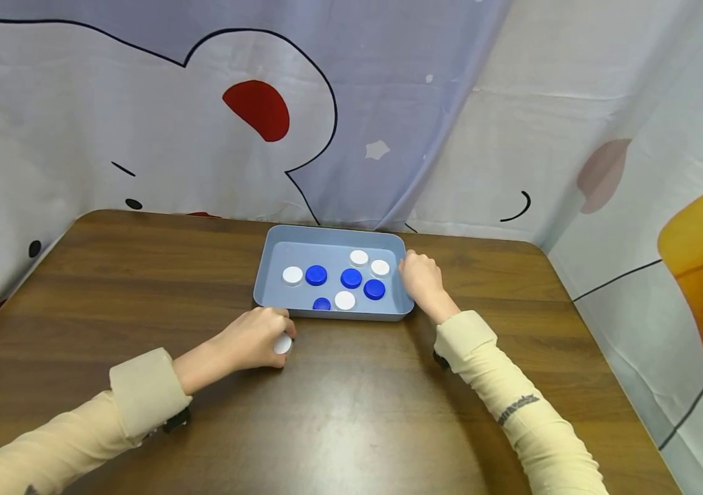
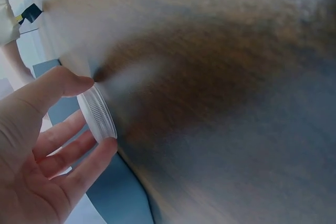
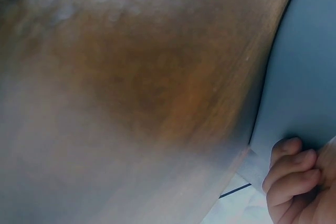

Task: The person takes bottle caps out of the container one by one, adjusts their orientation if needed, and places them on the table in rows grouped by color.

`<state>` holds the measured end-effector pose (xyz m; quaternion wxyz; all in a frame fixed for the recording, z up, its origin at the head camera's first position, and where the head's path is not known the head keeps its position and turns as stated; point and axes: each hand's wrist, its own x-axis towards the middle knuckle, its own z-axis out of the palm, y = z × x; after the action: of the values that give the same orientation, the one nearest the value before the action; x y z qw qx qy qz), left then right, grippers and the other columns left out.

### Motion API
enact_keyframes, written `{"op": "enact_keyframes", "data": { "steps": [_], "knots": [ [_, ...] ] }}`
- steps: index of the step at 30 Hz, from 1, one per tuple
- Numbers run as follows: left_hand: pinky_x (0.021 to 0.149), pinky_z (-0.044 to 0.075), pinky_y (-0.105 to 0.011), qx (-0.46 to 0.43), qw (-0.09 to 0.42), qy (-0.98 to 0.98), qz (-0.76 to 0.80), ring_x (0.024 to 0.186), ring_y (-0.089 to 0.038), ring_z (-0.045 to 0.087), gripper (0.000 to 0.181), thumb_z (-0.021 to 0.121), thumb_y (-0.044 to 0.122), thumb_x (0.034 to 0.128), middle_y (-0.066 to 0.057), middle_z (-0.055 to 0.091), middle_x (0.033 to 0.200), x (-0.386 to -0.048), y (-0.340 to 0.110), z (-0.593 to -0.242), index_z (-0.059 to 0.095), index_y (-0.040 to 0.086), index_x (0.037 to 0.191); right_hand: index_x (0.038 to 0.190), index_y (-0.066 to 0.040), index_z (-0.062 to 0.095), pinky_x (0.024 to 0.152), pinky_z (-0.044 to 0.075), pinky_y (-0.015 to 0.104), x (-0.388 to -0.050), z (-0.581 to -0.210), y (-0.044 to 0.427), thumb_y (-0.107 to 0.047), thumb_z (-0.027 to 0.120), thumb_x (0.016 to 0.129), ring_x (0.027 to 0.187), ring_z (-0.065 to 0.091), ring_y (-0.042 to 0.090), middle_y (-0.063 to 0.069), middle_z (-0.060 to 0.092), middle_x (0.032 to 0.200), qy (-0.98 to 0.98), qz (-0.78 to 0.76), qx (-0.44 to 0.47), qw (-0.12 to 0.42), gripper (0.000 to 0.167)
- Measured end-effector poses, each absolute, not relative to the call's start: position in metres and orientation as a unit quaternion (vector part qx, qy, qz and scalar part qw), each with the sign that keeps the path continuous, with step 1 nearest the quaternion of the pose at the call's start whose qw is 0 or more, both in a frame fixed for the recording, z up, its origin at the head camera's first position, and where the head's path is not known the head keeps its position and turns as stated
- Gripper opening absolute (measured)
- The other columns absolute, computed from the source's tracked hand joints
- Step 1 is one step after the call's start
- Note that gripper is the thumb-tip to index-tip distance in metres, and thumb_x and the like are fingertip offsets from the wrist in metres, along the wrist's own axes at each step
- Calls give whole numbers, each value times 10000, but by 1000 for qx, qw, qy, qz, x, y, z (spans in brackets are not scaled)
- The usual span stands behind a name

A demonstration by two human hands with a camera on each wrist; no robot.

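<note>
Cream sleeves [image 1: 73,436] stretch over a wooden bench [image 1: 339,405], where the left hand [image 1: 252,337] pinches a white cap [image 2: 98,111] by its rim, just in front of a blue tray [image 1: 320,251]. Likely light, stiff plastic, the cap looks best held by its ridged edge (the smooth face may slip). The right hand [image 1: 422,280], fingers curled, meets the tray's right end; whether it grips cannot be told.

Cartoon-printed curtains [image 1: 382,82] hang beyond the grip of the left hand [image 1: 249,340] and well off to either side, screening a wood-grain table [image 1: 339,419] beneath it in a curtained-off tabletop corner; whether a home, an office or a lab cannot be told.
</note>
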<state>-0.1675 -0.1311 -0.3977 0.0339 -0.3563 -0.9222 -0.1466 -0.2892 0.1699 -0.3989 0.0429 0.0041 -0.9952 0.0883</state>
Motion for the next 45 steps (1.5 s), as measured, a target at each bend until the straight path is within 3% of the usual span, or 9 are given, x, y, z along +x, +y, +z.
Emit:
{"op": "enact_keyframes", "data": {
  "steps": [17, 25, 45],
  "knots": [
    [598, 491, -235, -356, 20, -916, -183, 722, -125, 602, 261, 772, 143, 656, -20, 666, 857, -167, -136, -402, 716, 68, 900, 1059, 47, 601, 774, 533, 533, -289, -397, 169, -226, 470, 982, 950, 652, 450, 291, 669, 1042, -996, 90, -1, 30, 313],
    [613, 497, -257, -346, 16, -922, -172, 751, -129, 600, 378, 807, 259, 683, -35, 675, 915, -163, -137, -394, 694, 56, 981, 1052, 54, 598, 765, 532, 536, -289, -397, 169, -221, 469, 981, 944, 650, 457, 297, 667, 1034, -995, 89, 6, 35, 311],
    [662, 533, -328, -354, 79, -918, -162, 719, -143, 623, 270, 801, 291, 677, 2, 679, 796, -171, -133, -370, 714, 90, 836, 1006, 56, 599, 728, 533, 532, -289, -399, 170, -189, 470, 961, 909, 652, 465, 301, 671, 995, -995, 85, 10, 48, 281]
  ]
}}
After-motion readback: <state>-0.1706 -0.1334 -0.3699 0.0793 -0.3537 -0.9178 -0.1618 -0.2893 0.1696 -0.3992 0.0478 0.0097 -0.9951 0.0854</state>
